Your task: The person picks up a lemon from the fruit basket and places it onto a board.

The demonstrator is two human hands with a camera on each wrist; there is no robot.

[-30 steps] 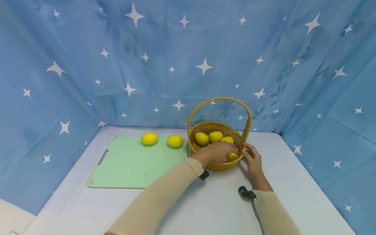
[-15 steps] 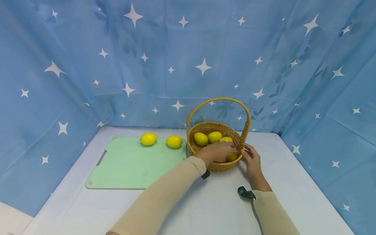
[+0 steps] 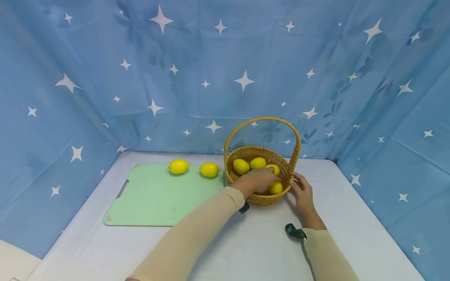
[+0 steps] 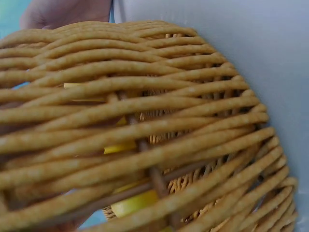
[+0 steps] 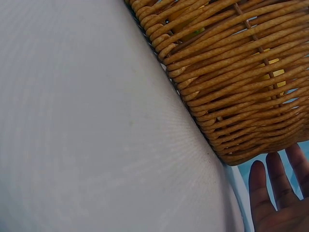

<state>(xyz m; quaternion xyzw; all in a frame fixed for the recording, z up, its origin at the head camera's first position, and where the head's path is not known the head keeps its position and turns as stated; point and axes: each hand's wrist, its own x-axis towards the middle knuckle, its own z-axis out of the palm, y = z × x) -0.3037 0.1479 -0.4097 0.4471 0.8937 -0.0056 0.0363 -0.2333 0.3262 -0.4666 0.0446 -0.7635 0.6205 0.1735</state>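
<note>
In the head view a wicker basket (image 3: 260, 200) with a tall arched handle holds several yellow lemons. My left hand (image 3: 258, 181) reaches over its near rim, fingertips between a lemon (image 3: 275, 187) at the front right and another lemon (image 3: 273, 169) behind it. Those fingers look loosely extended, though their undersides are hidden. My right hand (image 3: 302, 193) holds the basket's right rim by the fingertips, near the handle's base. In the right wrist view, fingers (image 5: 277, 176) touch the outer weave. Basket weave (image 4: 145, 111) fills most of the left wrist view, with bits of yellow showing through.
Left of the basket lies a pale green cutting board (image 3: 158, 199). Two lemons sit along its far edge, a left lemon (image 3: 179, 166) and a right lemon (image 3: 209, 169). A blue star-patterned curtain (image 3: 197, 97) stands behind and beside the white table (image 3: 260, 249).
My left hand has come off the front-right lemon and shifted slightly back and left, so that lemon shows more fully. My right hand stays at the rim.
</note>
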